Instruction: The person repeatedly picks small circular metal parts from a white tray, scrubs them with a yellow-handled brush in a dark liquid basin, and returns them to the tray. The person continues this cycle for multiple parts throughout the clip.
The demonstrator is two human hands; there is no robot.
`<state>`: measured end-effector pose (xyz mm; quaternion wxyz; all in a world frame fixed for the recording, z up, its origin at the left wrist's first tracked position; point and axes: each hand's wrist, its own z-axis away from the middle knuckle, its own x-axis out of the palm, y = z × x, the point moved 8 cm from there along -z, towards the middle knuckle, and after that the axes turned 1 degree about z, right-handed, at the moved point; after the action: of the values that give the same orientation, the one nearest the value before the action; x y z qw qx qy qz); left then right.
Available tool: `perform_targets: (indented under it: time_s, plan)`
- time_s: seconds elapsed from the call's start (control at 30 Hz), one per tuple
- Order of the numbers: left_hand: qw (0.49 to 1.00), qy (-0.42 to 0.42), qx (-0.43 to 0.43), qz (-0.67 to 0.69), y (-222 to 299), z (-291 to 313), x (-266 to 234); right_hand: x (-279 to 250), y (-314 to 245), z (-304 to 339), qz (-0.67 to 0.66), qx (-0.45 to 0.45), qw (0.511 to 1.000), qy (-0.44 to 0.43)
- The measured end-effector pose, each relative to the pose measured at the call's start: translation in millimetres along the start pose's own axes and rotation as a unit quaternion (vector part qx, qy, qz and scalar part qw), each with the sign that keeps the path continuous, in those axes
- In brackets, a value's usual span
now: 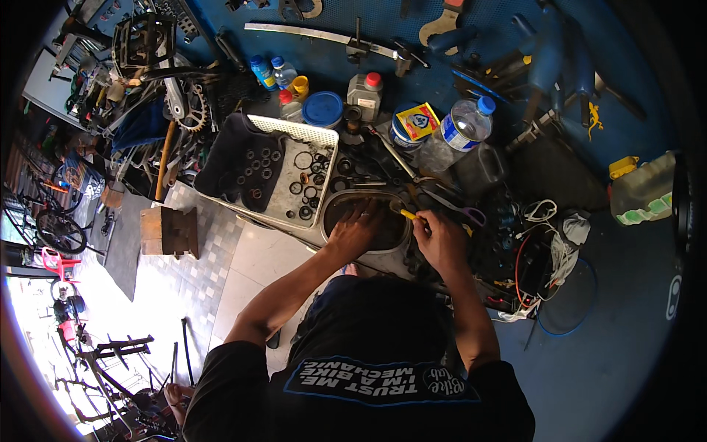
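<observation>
The left hand [353, 232] rests with fingers spread, holding nothing, inside the dark oval basin [366, 221] at the worktop's front edge. The right hand [440, 237] has its grip closed on a small yellow tool [406, 214] at the basin's rim.

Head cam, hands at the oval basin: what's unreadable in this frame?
- Basin contents: dark inside, and the left hand covers part of it.
- Yellow-handled tool in the right hand: its tip is lost in the dark clutter.
- Small rings in the white tray: too small to tell apart.
- Lower edge: the person's own body hides the bench front.

left hand [353, 234] fingertips hidden inside dark basin [368, 254], small yellow item in right hand [440, 239] too small to tell, tabletop [589, 368] near edge hidden by head
</observation>
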<state>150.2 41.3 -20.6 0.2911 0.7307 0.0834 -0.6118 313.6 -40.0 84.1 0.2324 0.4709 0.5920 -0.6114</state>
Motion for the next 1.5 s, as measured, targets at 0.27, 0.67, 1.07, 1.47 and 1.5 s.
perform_targets:
  time_s: [0.27, 0.67, 1.07, 1.47, 1.5]
  plan:
    - [0.996, 0.023, 0.082, -0.007, 27.3, -4.5, 17.6, -28.8, -6.2, -0.2, -0.024, 0.009, 1.0, 0.014]
    - [0.988, 0.051, 0.136, -0.051, 11.6, 1.9, 6.2, -17.5, -0.9, 1.5, -0.021, 0.005, 1.0, 0.005]
    - [1.0, 0.0, 0.02, -0.011, -16.0, 4.4, 29.5, -16.8, 1.4, 2.1, -0.033, -0.008, 0.999, 0.013]
    - [0.997, -0.061, 0.035, 0.015, -2.6, 23.6, 13.8, -11.8, 10.5, 4.5, -0.042, 0.005, 0.999, 0.014]
    - [0.997, -0.058, 0.043, 0.008, -1.3, 28.5, 10.4, -11.1, 10.8, 5.0, -0.042, 0.01, 0.999, 0.007]
